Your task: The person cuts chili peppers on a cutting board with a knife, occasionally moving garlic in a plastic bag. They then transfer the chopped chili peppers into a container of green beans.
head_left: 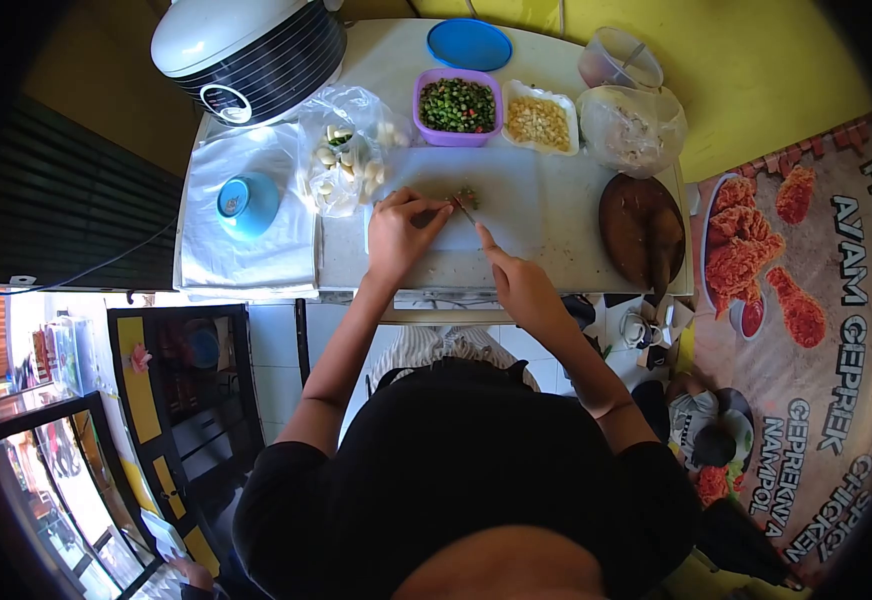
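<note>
My right hand (519, 287) grips a small knife (467, 213), index finger stretched along its back. The blade points away from me over a pale translucent cutting board (501, 185). Left of the blade, my left hand (401, 235) is closed, its fingertips pinched together at the knife. Whatever those fingers hold is too small to make out; a speck of red shows there. Just beyond the knife tip lies a little heap of chopped green and red bits (466, 192). A purple tub (497, 108) of chopped green pieces with some red stands behind the board.
Beside the tub are a white tray (573, 135) of pale chopped pieces, a plastic bag (636, 125) and a stone mortar (621, 235) with pestle. Leftward are bagged garlic cloves (341, 165), an upturned blue bowl (246, 205) and a rice cooker (256, 60). A blue lid (469, 44) lies behind.
</note>
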{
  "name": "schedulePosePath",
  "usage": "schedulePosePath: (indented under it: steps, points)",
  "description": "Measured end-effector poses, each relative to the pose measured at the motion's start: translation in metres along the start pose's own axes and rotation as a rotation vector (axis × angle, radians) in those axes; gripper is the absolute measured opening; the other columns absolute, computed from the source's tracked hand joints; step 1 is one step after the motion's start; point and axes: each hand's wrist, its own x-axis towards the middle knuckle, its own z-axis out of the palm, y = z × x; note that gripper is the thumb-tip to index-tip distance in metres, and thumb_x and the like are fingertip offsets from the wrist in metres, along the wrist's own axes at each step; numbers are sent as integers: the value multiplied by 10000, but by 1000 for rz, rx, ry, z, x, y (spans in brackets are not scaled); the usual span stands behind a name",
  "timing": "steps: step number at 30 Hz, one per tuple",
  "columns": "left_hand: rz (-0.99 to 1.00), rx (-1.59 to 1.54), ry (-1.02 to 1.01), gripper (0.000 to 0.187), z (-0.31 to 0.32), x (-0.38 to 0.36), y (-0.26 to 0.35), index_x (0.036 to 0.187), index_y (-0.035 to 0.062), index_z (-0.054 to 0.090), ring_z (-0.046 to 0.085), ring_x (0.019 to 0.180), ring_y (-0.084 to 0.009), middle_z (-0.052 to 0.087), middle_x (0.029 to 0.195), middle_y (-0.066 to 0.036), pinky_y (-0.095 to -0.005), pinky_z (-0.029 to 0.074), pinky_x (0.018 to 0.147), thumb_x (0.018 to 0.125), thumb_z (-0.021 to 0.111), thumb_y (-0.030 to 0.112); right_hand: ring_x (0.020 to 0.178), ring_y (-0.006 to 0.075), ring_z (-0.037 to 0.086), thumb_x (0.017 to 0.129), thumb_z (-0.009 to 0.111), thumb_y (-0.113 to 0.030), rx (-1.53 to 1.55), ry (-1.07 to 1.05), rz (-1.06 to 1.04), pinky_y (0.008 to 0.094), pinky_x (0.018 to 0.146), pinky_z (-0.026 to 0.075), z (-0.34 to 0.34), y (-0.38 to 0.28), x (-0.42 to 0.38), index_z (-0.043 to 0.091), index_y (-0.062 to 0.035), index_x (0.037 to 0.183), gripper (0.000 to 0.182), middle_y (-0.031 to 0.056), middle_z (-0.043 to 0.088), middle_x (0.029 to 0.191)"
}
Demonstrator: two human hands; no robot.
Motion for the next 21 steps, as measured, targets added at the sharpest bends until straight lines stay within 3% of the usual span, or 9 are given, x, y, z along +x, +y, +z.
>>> schedulePosePath:
  steps: [2, 8, 16, 20, 21]
  points:
    - [14, -26, 26, 119, 2, -1, -2, 817, 105, 758, 577, 636, -192, 600, 714, -31, -332, 444, 650, 756, 752, 207, 590, 412, 603, 913, 467, -72, -26, -13, -18, 497, 595, 483, -2, 1, 2, 286, -148, 1477, 597, 248, 594, 652]
    - [-6, -39, 18, 121, 4, -1, -4, 820, 105, 756, 577, 643, -194, 598, 711, -26, -333, 432, 642, 756, 751, 207, 591, 406, 606, 903, 476, -61, -111, -63, -19, 490, 589, 490, -2, 3, 20, 294, -130, 1470, 599, 244, 598, 657]
    - [-10, -16, 57, 129, 4, -5, -1, 813, 98, 756, 586, 673, -212, 600, 724, -51, -346, 460, 674, 747, 753, 210, 564, 405, 583, 903, 477, -51, -32, 71, -107, 491, 566, 460, 22, 13, 22, 292, -133, 1472, 604, 242, 572, 625]
    - [-16, -20, 70, 140, 3, -5, 0, 815, 96, 755, 592, 690, -232, 601, 735, -69, -355, 479, 687, 743, 757, 216, 575, 402, 588, 911, 475, -57, 0, 1, -26, 487, 570, 454, 16, 10, -4, 293, -135, 1473, 595, 249, 562, 622]
    - [-15, -17, 72, 140, 3, -6, -1, 815, 96, 755, 592, 690, -232, 601, 735, -69, -355, 479, 687, 743, 757, 216, 565, 390, 577, 917, 482, -45, 28, 36, -24, 432, 566, 453, 17, 9, -11, 346, -131, 1449, 556, 264, 532, 636]
